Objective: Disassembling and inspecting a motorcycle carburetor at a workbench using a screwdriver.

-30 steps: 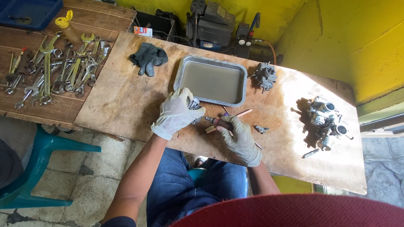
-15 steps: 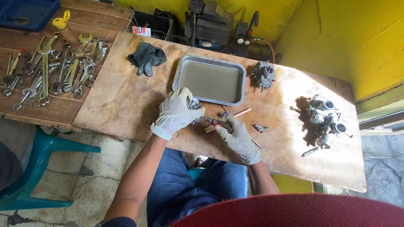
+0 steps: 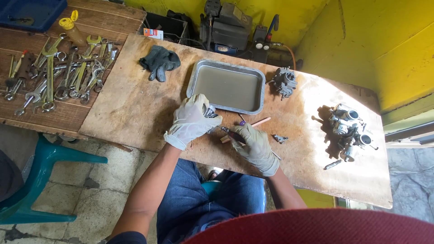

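Honestly not much moved since a second ago: the small metal carburetor part [image 3: 210,111] sits at the bench's [image 3: 135,108] near edge, just below the metal tray [image 3: 228,86], left hand [image 3: 192,119] closed around it. Right hand [image 3: 254,143] grips a screwdriver [image 3: 228,132], tip meeting the part. Both hands hold the same pose, so the work's ongoing.

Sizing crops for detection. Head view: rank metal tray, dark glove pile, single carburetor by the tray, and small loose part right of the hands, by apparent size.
1. metal tray
2. dark glove pile
3. single carburetor, a little smaller than the gloves
4. small loose part

All lie on one board at similar depth, so nearness barely skews this.
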